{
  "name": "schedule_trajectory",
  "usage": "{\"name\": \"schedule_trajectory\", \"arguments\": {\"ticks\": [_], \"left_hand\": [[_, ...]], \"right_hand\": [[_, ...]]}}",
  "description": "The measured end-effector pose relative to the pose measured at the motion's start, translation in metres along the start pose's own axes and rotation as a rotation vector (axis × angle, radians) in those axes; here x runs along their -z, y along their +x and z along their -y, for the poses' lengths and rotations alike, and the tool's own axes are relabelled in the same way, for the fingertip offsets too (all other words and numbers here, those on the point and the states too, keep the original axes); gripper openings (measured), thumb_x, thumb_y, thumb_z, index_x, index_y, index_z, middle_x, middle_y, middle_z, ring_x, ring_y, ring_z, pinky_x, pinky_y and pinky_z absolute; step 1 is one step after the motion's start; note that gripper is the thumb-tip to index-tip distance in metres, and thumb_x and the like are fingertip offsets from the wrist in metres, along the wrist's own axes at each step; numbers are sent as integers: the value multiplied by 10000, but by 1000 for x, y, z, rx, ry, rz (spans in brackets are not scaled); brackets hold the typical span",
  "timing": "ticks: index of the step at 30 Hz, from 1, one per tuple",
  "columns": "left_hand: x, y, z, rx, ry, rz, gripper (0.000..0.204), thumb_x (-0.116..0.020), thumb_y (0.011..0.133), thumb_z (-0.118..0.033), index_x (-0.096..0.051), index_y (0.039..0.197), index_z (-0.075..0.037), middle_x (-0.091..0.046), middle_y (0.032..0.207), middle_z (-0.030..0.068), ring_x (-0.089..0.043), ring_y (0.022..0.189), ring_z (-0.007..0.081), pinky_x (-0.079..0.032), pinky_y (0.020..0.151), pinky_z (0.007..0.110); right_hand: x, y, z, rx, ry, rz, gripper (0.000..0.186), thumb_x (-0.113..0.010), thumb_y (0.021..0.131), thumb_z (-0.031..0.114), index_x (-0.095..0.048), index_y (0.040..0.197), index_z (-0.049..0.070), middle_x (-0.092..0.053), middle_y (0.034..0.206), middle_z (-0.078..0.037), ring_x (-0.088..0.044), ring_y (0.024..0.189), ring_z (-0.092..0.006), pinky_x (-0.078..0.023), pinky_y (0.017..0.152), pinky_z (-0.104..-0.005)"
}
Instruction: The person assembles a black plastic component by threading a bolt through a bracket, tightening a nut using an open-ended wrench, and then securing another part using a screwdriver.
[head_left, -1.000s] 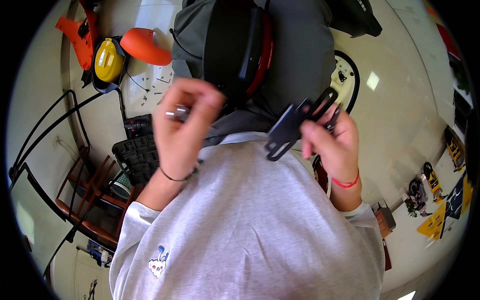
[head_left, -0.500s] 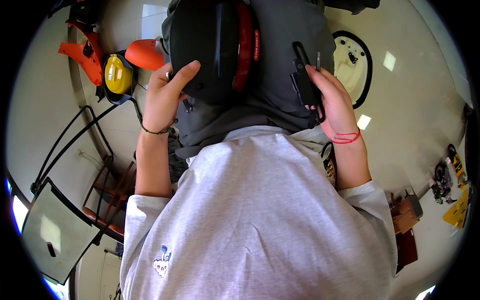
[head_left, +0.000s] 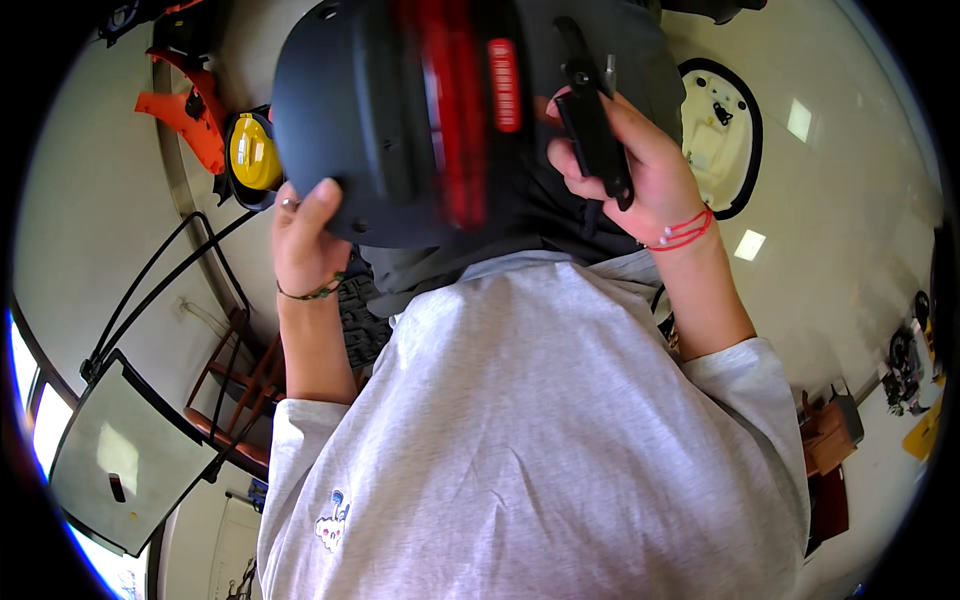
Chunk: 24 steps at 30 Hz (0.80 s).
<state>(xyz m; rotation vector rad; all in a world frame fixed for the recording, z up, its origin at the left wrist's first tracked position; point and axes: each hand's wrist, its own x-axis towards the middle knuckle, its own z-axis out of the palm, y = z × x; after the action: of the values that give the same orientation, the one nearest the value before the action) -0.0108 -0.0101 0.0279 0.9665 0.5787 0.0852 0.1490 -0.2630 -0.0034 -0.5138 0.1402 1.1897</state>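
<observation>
A rounded black case [head_left: 330, 110] with a glossy red band [head_left: 455, 130] is up over my lap, slightly blurred. My left hand [head_left: 307, 235] grips its lower left edge, thumb on the upper face and fingers hidden beneath. To the right of the case, my right hand [head_left: 625, 165] is closed around a long black bracket-like part [head_left: 590, 130] with rounded ends and holes. A thin metal shaft [head_left: 611, 75] sticks up beside this part; what it belongs to is hidden by the hand.
To the left lie an orange panel [head_left: 185, 115] and a yellow piece [head_left: 254, 150] in a black holder. A cream shell with a black rim [head_left: 740, 140] rests on the floor to the right. A framed clear panel [head_left: 120, 460] and a brown wooden chair [head_left: 235, 375] stand at lower left.
The case has come up larger and tilted, shifting left, with my left hand at its lower corner. My right hand has moved inward and turned the black part.
</observation>
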Motion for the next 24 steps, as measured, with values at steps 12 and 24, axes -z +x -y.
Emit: {"name": "schedule_trajectory", "arguments": {"ticks": [12, 24], "left_hand": [[-166, 28, 2, 47, 189, 571, 173, -674, 797, -131, -647, 851, 31, -606, 703, 47, -511, 623, 57, -419, 557, 221], [-225, 28, 71, 347, 186, 648, 206, -582, 891, -174, -653, 930, 15, -604, 758, -5, -475, 670, 28, -403, 590, 191]], "right_hand": [[35, -156, 88, 344, -247, -62, 173, -634, 809, 215, -538, 818, 72, -566, 995, -207, -547, 644, -224, -440, 510, -314], [88, -284, 68, 645, -330, -562, 350, -485, 908, 288, -507, 1185, 76, -561, 1116, -108, -555, 837, -173, -434, 709, -311]]}}
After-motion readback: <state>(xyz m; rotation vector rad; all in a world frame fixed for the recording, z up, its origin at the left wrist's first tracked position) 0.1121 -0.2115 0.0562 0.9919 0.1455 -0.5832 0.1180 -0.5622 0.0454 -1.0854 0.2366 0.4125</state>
